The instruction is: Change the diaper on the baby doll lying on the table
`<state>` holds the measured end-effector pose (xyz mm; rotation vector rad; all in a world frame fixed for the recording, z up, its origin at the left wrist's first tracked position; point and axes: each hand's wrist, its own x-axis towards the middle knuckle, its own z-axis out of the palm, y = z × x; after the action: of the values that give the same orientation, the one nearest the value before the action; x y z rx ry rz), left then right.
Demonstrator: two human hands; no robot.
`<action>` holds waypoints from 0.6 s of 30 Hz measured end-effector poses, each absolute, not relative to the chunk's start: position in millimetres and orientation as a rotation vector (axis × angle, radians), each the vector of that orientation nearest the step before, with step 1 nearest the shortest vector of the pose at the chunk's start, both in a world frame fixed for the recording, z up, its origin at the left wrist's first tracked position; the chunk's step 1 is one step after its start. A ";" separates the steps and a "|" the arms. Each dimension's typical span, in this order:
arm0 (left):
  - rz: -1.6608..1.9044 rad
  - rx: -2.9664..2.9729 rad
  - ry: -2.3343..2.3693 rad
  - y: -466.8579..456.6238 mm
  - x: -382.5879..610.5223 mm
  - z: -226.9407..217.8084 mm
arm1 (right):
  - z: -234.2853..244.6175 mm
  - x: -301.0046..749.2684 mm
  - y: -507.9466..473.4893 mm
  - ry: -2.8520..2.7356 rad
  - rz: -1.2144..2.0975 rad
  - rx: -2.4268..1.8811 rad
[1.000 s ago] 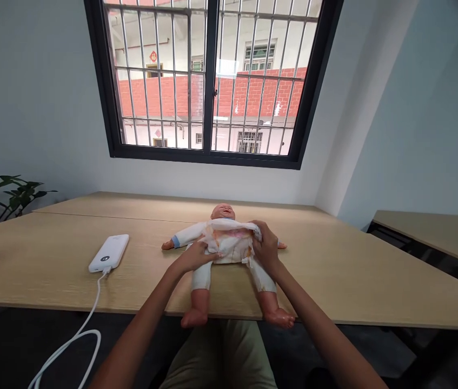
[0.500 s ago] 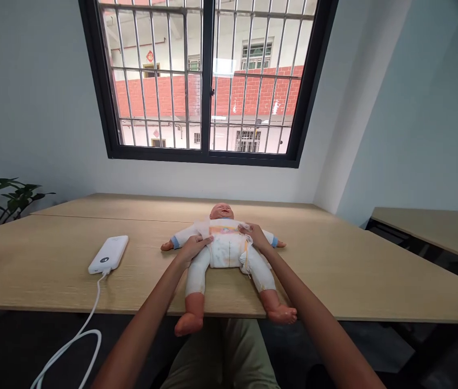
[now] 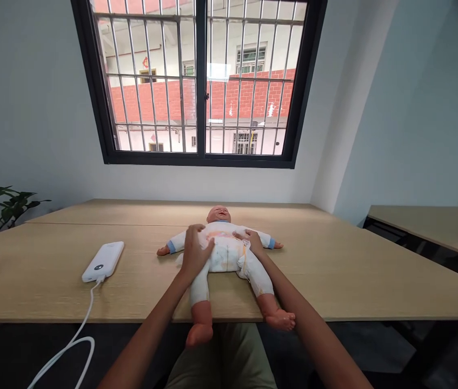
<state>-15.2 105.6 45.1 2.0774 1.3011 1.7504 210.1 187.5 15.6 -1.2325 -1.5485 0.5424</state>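
Note:
A baby doll (image 3: 219, 213) lies on its back on the table, feet toward me and past the front edge. It wears white clothing with blue cuffs and a white diaper (image 3: 224, 256) with a coloured waistband. My left hand (image 3: 196, 252) rests on the doll's side at the waist, thumb apart from the fingers, against the diaper's edge. On the other side, my right hand (image 3: 254, 241) has its fingers closed on the diaper's waist edge. Its fingertips are small and partly hard to make out.
A white power bank (image 3: 104, 261) with a white cable (image 3: 86, 319) lies on the wooden table (image 3: 334, 270) at left. Behind the table is a barred window (image 3: 200, 158). Plant leaves (image 3: 5, 208) show at far left, and another table (image 3: 435, 224) stands at right.
My left hand has moved up along the doll's side, its thumb and fingers now spread wider. The doll's leg on that side has shifted slightly inward. My right hand stays at the waist.

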 end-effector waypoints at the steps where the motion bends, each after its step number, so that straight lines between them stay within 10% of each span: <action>1: 1.624 2.296 1.171 98.1 -9.2 53.9 | 14.6 209.7 188.9 -1.541 0.529 -1.237; 7: 0.586 2.986 0.719 86.6 40.3 72.7 | 15.9 214.8 192.7 -1.357 0.573 -1.273; 18: 0.835 2.778 0.895 118.3 61.6 54.0 | 18.9 277.3 168.0 -1.170 0.674 -1.391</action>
<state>61.6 118.3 54.0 2.7777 0.8952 0.8347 277.3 168.0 18.9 -1.3911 -1.1699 0.6742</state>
